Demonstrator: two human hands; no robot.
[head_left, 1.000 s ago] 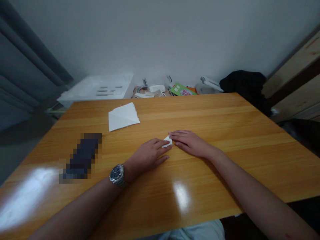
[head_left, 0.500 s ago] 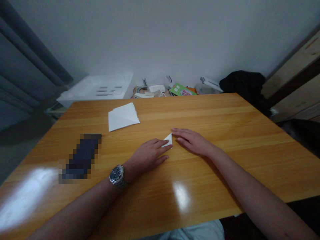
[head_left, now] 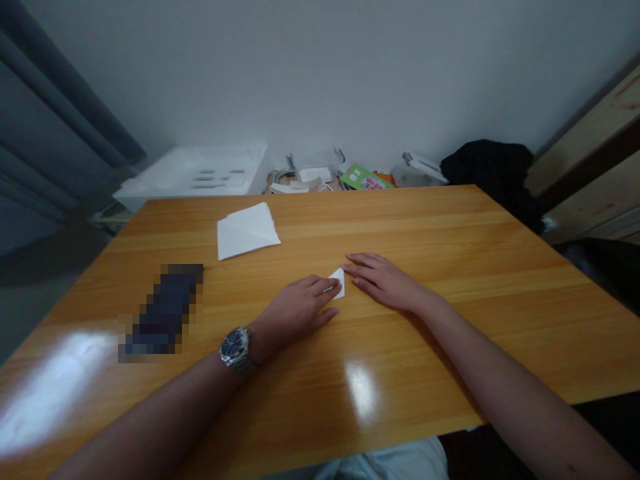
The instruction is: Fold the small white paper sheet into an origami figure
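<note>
A small folded piece of white paper (head_left: 338,288) lies on the wooden table, its narrow tip pointing away from me. My left hand (head_left: 305,307), wearing a metal wristwatch, rests flat over the paper's left part, with outstretched fingers pressing on it and the thumb apart on the tabletop. Part of the paper is hidden under those fingers. To the right, my right hand (head_left: 377,279) lies open and palm down, fingers spread. One of its fingertips touches or nearly touches the paper's far tip; which of the two I cannot tell.
Several white paper sheets (head_left: 249,231) lie stacked at the far left of the table (head_left: 450,233). Left of my hands is a dark, pixelated flat object (head_left: 167,310). Beyond the far edge stand a white foam tray (head_left: 165,190), a green booklet (head_left: 364,177) and a black cloth-like heap (head_left: 487,163).
My left fingers have shifted slightly on the paper, and its visible outline differs a little. The right fingers have spread, with one still at the paper's tip.
</note>
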